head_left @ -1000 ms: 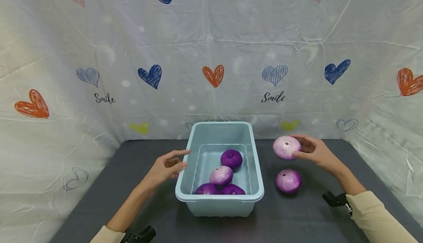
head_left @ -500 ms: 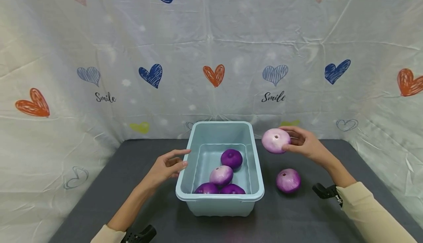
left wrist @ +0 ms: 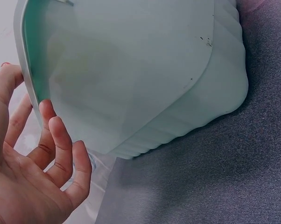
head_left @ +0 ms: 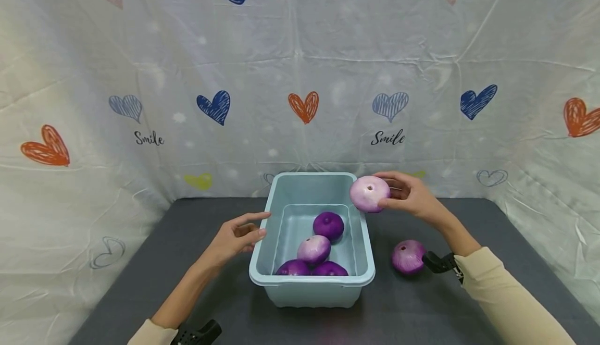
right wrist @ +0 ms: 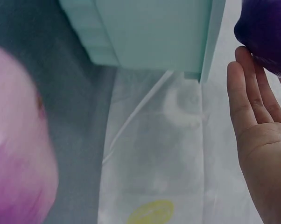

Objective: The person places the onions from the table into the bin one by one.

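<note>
In the head view, my right hand (head_left: 405, 195) holds a pale purple onion (head_left: 369, 194) by its right side, above the right rim of a light blue plastic bin (head_left: 309, 294). The right wrist view shows this onion (right wrist: 269, 35) dark at the fingertips. My left hand (head_left: 238, 234) is at the bin's left rim, index finger and thumb tips against it, other fingers loosely bent; the left wrist view shows the hand (left wrist: 35, 163) beside the bin wall (left wrist: 131, 70). Inside the bin lie several purple onions, including a dark one (head_left: 328, 225) and a paler one (head_left: 314, 249).
Another onion (head_left: 408, 257) sits on the dark grey tabletop (head_left: 215, 303) right of the bin, near the right wrist strap; it looms large as a pink onion (right wrist: 17, 144) in the right wrist view. A white sheet with printed hearts (head_left: 300, 142) hangs behind.
My right hand has carried its onion leftward and slightly up, from above the tabletop to the bin's right rim. The left hand, the bin and the other onions stay in place.
</note>
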Tool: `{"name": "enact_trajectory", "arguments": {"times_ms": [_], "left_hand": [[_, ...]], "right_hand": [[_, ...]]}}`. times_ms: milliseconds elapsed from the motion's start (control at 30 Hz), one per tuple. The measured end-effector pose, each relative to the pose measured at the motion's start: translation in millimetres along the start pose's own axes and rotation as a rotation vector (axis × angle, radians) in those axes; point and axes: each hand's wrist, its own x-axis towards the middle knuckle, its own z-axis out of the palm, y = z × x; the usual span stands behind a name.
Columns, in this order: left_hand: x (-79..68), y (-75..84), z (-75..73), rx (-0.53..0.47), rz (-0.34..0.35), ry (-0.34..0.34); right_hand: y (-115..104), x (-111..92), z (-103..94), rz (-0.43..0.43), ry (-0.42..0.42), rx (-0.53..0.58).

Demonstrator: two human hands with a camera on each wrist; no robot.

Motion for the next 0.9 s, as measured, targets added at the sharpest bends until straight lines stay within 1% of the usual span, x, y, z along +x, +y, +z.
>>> {"name": "enact_trajectory", "arguments": {"times_ms": [100,267,467,633,800,900], "left_hand": [[0.3,-0.7,-0.7,0.001,-0.007,0.002],[0.6,-1.8,-1.0,-0.004,0.001,0.001],[1.0,-1.2,-1.0,-0.018,-0.01,0.005],[0.3,-1.1,-0.1,-0.001,-0.003,0.013],[-0.5,-0.4,0.1,0.004,-0.015,0.023],[-0.9,0.3,0.5,0.009,-0.018,0.025]], "right_hand": [[-3.0,7.8,6.8,-0.018,-0.01,0.02],[-7.9,19.7,18.5,-0.035,-0.04,0.045],[-8.9,29.9,30.4,-0.067,-0.094,0.062],[-8.6,31.6,36.2,-0.08,-0.152,0.092],[-8.5,30.0,38.6,-0.076,-0.174,0.094],[-8.0,28.3,38.6,-0.088,-0.194,0.12]]}}
